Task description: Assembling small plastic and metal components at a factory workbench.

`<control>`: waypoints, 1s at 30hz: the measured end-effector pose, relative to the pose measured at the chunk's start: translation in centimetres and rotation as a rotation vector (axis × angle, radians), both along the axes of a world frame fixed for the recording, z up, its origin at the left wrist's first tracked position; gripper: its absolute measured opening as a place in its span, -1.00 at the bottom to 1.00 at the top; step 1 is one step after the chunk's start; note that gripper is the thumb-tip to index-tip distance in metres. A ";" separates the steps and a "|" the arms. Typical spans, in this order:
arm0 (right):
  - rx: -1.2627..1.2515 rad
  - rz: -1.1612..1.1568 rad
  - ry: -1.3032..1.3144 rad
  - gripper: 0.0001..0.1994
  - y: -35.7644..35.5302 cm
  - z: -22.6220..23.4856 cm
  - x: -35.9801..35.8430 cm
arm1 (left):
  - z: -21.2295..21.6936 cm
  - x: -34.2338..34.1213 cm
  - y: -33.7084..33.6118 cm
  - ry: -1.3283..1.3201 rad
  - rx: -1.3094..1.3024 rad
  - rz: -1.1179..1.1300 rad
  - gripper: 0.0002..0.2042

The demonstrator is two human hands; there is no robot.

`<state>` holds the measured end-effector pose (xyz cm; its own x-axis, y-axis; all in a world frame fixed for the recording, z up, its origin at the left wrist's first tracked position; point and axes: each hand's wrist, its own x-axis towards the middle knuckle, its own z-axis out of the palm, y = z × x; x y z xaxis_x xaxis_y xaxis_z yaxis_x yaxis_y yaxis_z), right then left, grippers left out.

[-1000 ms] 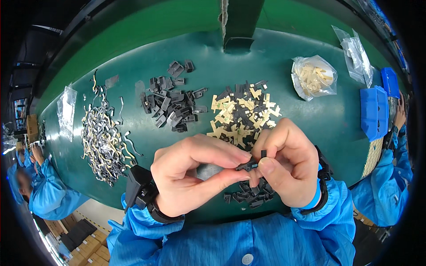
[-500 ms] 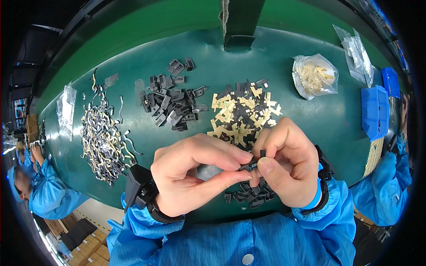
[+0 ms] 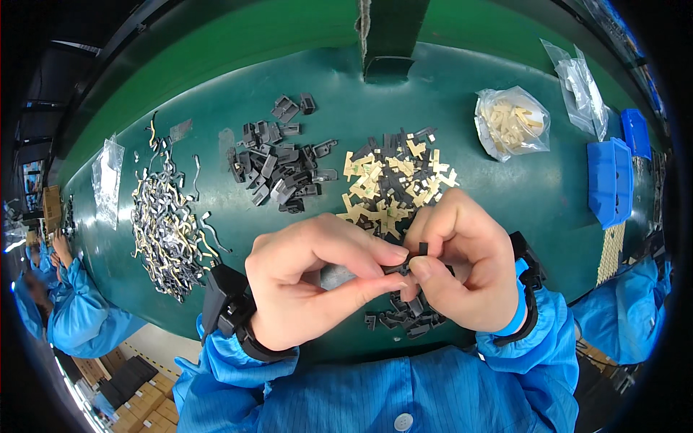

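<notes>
A small black plastic part [image 3: 395,269] is pinched between my two hands, just above the table. My left hand [image 3: 314,278] grips its left end with thumb and fingertips. On the other end, the thumb and bent fingers of my right hand [image 3: 468,263] close around it, and a short black tab [image 3: 423,248] sticks up beside that thumb. Much of the part is hidden by fingertips. Under the hands lies a group of small black pieces [image 3: 408,317]. Just beyond them spreads a pile of cream adhesive-looking pieces [image 3: 368,177] mixed with black ones.
Black plastic housings [image 3: 271,162] lie heaped at centre-left, with a tangle of black-and-cream strips [image 3: 170,224] further left. A clear bag of cream pieces [image 3: 509,123] sits far right, near blue bins [image 3: 610,180]. Co-workers in blue sleeves [image 3: 94,317] sit on both sides.
Both hands have shifted slightly left with the black part still between them. The right co-worker's arm has drawn back toward the near side. The left co-worker has shifted a little.
</notes>
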<state>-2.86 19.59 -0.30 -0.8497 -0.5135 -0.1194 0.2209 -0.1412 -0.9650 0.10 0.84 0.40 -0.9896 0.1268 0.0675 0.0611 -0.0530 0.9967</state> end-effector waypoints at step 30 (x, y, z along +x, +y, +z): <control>0.216 0.047 0.449 -0.88 0.1 0.6 -1.1 | -0.1 -0.3 0.0 -0.211 0.075 -0.076 -0.74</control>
<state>-3.95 19.70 0.27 -0.8184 -0.5560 0.1450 -0.2218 0.0729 -0.9724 -0.24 0.81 0.26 -0.9706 0.2038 -0.1281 -0.1554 -0.1240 0.9800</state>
